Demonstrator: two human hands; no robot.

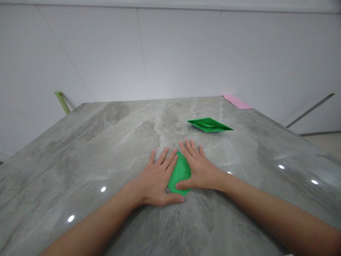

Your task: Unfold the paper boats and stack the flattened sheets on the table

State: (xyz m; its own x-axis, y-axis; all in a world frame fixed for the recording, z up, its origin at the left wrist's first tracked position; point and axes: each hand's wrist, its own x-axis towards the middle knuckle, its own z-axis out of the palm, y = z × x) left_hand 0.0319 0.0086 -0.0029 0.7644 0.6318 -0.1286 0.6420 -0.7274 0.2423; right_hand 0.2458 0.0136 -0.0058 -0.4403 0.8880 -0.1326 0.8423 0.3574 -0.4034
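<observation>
A folded piece of green paper (180, 172) lies flat on the grey marbled table, showing faint crease lines. My left hand (159, 179) rests over its left side with the fingers spread and the thumb along its lower edge. From the right, my right hand (198, 169) lies on the paper's right side, its fingers stretched out and its thumb across the lower part. Both hands partly hide the paper's outline. Beyond them sits a green folded paper boat (210, 125), pointed at both ends and touched by neither hand.
The grey marbled table (128, 128) reaches back to a white wall (170, 53). A pink sheet of paper (237, 102) lies at the far right corner. Past the left edge, a light green strip-like object (62, 103) sticks up.
</observation>
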